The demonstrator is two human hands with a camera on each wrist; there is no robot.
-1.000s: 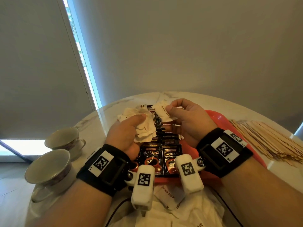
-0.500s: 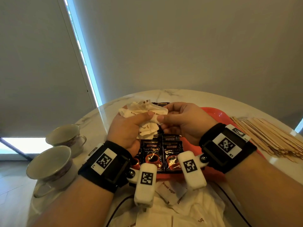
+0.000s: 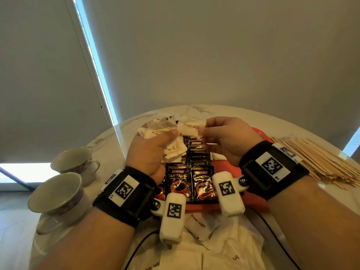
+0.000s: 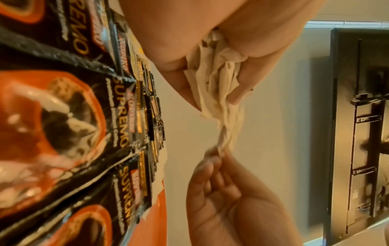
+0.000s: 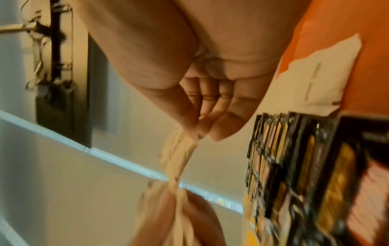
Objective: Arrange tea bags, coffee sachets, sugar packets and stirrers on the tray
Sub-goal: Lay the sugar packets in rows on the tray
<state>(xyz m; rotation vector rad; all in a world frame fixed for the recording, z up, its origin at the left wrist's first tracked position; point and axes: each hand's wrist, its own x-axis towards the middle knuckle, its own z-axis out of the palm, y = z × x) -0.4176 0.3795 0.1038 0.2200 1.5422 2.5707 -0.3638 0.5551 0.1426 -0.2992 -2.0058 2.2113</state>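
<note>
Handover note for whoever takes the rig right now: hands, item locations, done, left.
Left hand: grips a bunch of brown sugar packets above the tray.
Right hand: pinches one packet at the edge of that bunch.
Red tray: coffee sachets laid in overlapping rows; one sugar packet lies beside them.
Loose sugar packets lie on the table near the person; stirrers are piled on the table right of the tray; two cups stand to the left.
Done: coffee. Left: sugar, stirrers. No tea bags seen.
</note>
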